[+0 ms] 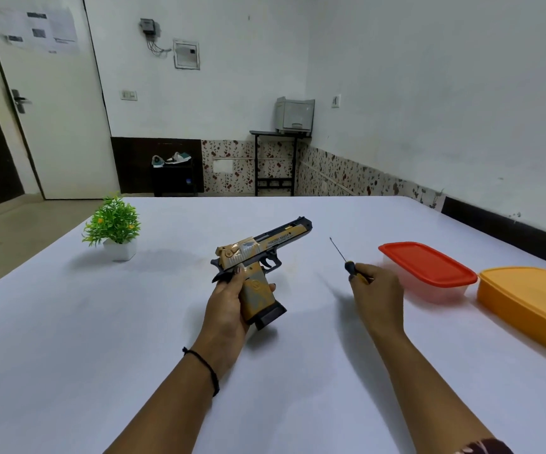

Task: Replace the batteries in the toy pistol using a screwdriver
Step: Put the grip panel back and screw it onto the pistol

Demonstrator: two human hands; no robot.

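Note:
My left hand (225, 306) grips the tan and black toy pistol (261, 247) by its handle, holding it above the white table (134, 322) with the barrel pointing up and to the right. The black magazine base sticks out below my palm. My right hand (376, 290) holds a thin screwdriver (340, 252) by its dark and yellow handle, with the metal shaft pointing up and to the left, a short way to the right of the pistol. The two tools do not touch.
A small green plant in a white pot (114, 227) stands at the table's left. On the right sit a clear box with a red lid (428, 267) and an orange box (530, 299). A door and a small printer stand lie beyond the table.

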